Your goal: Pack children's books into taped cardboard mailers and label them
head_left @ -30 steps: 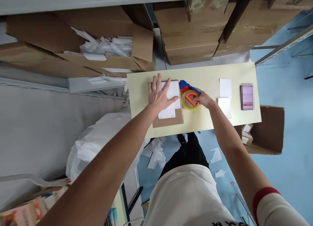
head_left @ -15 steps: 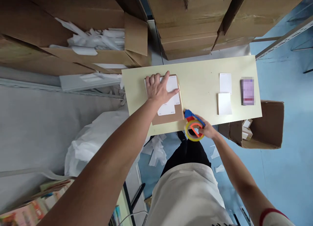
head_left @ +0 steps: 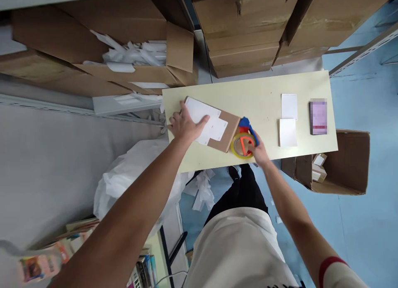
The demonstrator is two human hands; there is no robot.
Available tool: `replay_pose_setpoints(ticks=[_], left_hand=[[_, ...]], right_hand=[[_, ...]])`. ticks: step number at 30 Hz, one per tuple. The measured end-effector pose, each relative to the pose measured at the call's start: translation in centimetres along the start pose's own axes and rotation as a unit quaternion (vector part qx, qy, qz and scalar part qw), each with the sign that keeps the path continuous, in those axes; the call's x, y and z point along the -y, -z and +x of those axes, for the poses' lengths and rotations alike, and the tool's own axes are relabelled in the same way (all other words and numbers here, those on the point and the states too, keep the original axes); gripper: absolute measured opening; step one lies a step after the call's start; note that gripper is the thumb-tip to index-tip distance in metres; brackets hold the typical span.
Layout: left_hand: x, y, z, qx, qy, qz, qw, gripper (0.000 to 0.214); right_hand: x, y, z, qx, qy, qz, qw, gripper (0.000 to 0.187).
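Note:
A small cardboard box lies slantwise on the cream table, with white labels on its top. My left hand holds its left end, thumb over the labels and fingers at the far-left edge. In my right hand is a tape dispenser, blue and red-orange with a yellow-rimmed roll. My fingers close around its handle. The dispenser's blue head is at the box's right end; whether it touches cannot be made out.
Two white paper stacks and a purple pixelated item lie on the table's right. An open carton with small boxes stands below that end. Large cartons line the back; a white plastic bag is at left.
The box has turned, its right end swinging towards the front. My left hand has shifted to its left end. My right hand has raised the dispenser from the table's front edge to the box's right end.

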State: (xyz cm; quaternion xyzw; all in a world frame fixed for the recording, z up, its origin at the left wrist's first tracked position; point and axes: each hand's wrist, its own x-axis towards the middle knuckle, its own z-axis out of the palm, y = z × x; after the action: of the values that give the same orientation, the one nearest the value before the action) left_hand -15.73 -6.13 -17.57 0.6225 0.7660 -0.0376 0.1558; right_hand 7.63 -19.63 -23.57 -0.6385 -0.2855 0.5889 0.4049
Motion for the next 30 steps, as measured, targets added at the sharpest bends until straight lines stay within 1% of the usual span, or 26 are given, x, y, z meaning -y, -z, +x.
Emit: replay_pose_setpoints(ticks=[1,2,4,5,7,9,11,13,16,18,20,21,22,24,25,26,27,28,30], left_hand=[[0.6,0.1,-0.6,-0.008,0.003,0.004,1.0,0.104],[0.9,0.2,-1.1,-0.014,-0.012,0.014,1.0,0.104],[0.9,0.5,-1.6,-0.008,-0.08,0.039,0.996,0.1],[0.6,0.6,-1.6,0.002,-0.118,0.048,0.992,0.097],[-0.2,0.8,-1.1,0.019,-0.169,0.05,0.984,0.092],[-0.8,0.8,-0.6,0.018,-0.18,0.037,0.983,0.089],[-1.0,0.7,-0.3,0.013,-0.173,0.022,0.985,0.086],[-0.9,0.6,-0.3,0.012,-0.169,0.007,0.985,0.084],[-0.7,0.5,-0.5,0.014,-0.171,-0.019,0.985,0.084],[-0.7,0.4,-0.6,0.01,-0.174,-0.035,0.984,0.083],[-0.7,0.4,-0.7,0.004,-0.18,-0.048,0.982,0.082],[-0.7,0.3,-0.7,0.001,-0.183,-0.055,0.982,0.082],[-0.7,0.2,-0.7,-0.001,-0.186,-0.062,0.981,0.082],[-0.6,-0.2,-0.2,0.0,-0.193,-0.077,0.978,0.083],[-0.5,-0.4,0.2,0.003,-0.198,-0.085,0.977,0.084],[-0.3,-0.7,0.7,0.008,-0.203,-0.096,0.974,0.085],[0.0,-0.8,1.2,0.013,-0.21,-0.114,0.971,0.086],[0.4,-1.0,1.5,0.019,-0.215,-0.14,0.966,0.087],[1.4,-0.8,1.4,0.016,-0.224,-0.224,0.948,0.087]], right_hand=[[1.4,0.4,2.4,0.041,0.01,-0.006,0.999,0.086],[2.9,0.8,4.8,0.083,0.013,-0.013,0.996,0.084],[5.2,1.3,8.6,0.158,-0.002,-0.032,0.987,0.081],[6.1,1.4,9.9,0.185,-0.011,-0.041,0.982,0.079],[7.3,1.3,11.3,0.213,-0.015,-0.057,0.975,0.077],[7.7,1.1,11.4,0.215,-0.004,-0.071,0.974,0.076],[7.5,1.1,10.7,0.208,0.009,-0.084,0.974,0.077],[6.9,1.7,9.3,0.203,0.014,-0.106,0.973,0.08],[5.3,3.5,5.5,0.207,-0.001,-0.157,0.966,0.085],[4.3,4.3,2.5,0.239,-0.025,-0.204,0.949,0.087],[3.8,3.9,0.1,0.248,-0.013,-0.268,0.931,0.084],[3.9,3.1,-0.6,0.246,0.007,-0.316,0.916,0.082],[4.2,2.0,-1.1,0.26,0.027,-0.376,0.889,0.078],[5.2,-0.8,-1.7,0.289,0.073,-0.493,0.818,0.066],[5.8,-2.0,-2.0,0.297,0.1,-0.523,0.793,0.063],[6.4,-2.9,-2.4,0.281,0.131,-0.54,0.782,0.061],[6.9,-3.4,-3.1,0.269,0.149,-0.547,0.779,0.062],[7.3,-3.4,-3.9,0.253,0.161,-0.542,0.785,0.063],[7.7,-2.3,-6.0,0.214,0.165,-0.505,0.819,0.067]])
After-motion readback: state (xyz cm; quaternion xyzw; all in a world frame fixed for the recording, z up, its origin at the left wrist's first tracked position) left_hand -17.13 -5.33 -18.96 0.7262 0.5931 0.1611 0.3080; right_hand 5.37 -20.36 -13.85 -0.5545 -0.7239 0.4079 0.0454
